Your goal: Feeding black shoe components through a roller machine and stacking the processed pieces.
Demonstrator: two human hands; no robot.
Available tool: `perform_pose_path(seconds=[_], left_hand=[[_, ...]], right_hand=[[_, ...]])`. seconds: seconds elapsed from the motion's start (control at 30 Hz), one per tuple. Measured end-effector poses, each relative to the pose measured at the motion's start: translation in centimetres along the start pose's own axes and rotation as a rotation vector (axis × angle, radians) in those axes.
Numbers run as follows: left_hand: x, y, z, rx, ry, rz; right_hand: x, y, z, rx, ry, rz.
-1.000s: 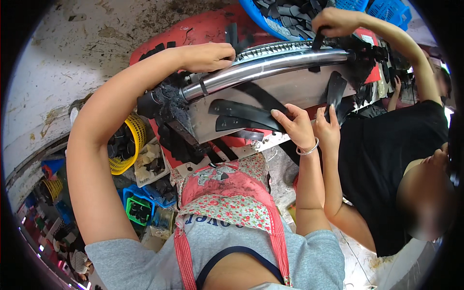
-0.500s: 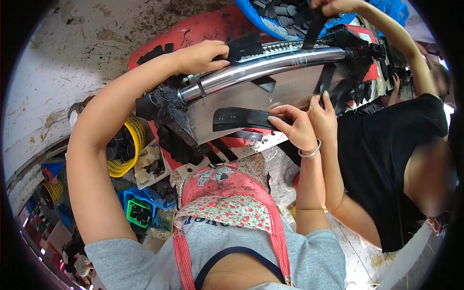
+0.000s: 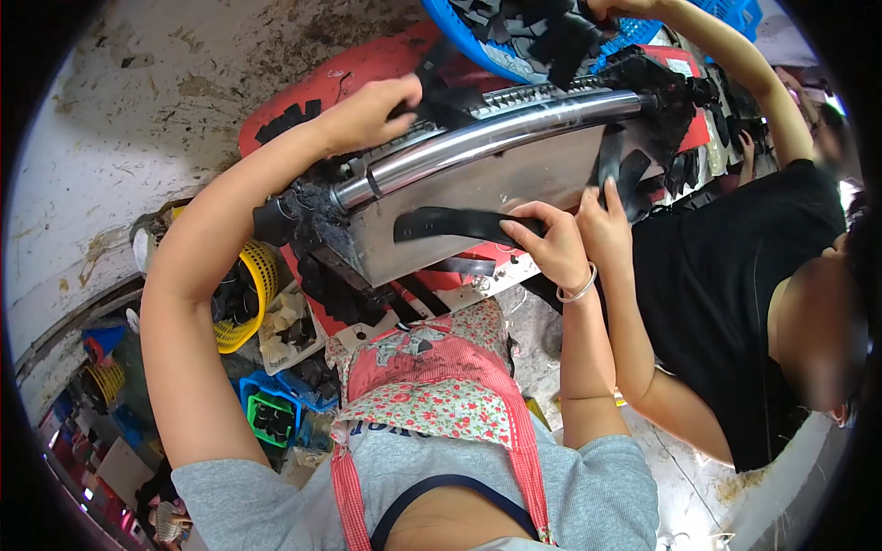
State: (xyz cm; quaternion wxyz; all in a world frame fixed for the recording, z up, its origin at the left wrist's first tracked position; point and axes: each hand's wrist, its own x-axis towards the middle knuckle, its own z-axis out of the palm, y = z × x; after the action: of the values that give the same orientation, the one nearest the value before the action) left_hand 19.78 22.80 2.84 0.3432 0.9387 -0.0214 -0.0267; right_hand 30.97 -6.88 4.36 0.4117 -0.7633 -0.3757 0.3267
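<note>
A machine with a shiny metal roller (image 3: 505,133) and a flat metal plate (image 3: 478,179) lies across the middle. My left hand (image 3: 377,115) reaches over the roller's left end, its fingers closed on a dark strip (image 3: 436,62) behind the roller. On the near side, my right hand (image 3: 551,246) pinches the right end of a long black strip (image 3: 446,223), whose other end reaches left over the plate. Close beside it, a co-worker's hand (image 3: 604,220) holds another black strip (image 3: 609,151) at the roller's right part.
Beyond the machine, the co-worker's other hand (image 3: 620,7) is at a blue basket (image 3: 501,64) full of black pieces. At my left stand a yellow basket (image 3: 262,285), a white tray (image 3: 299,340) and a green basket (image 3: 273,418). The co-worker (image 3: 726,275) stands close on my right.
My left hand has shifted slightly left, with the dark strip tilted up from it. My right hand and its strip moved slightly left. The co-worker's far hand lowered dark pieces toward the blue basket.
</note>
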Motion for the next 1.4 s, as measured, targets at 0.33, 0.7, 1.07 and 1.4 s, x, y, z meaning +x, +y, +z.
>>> perform_pose_path(seconds=[0.33, 0.7, 1.07, 1.4], left_hand=[[0.3, 0.8, -0.7, -0.047, -0.07, -0.087], [0.0, 2.4, -2.9, -0.079, -0.006, -0.021], [-2.7, 17.9, -10.8, -0.095, -0.489, 0.001], [-6.6, 14.4, -3.3, -0.521, -0.326, -0.323]], right_hand=[[0.3, 0.8, 0.6, 0.191, 0.068, 0.054], [3.4, -3.8, 1.3, -0.243, 0.483, -0.424], [4.1, -12.6, -0.6, 0.072, -0.272, -0.703], [-1.5, -4.3, 2.7, 0.569, -0.636, -0.147]])
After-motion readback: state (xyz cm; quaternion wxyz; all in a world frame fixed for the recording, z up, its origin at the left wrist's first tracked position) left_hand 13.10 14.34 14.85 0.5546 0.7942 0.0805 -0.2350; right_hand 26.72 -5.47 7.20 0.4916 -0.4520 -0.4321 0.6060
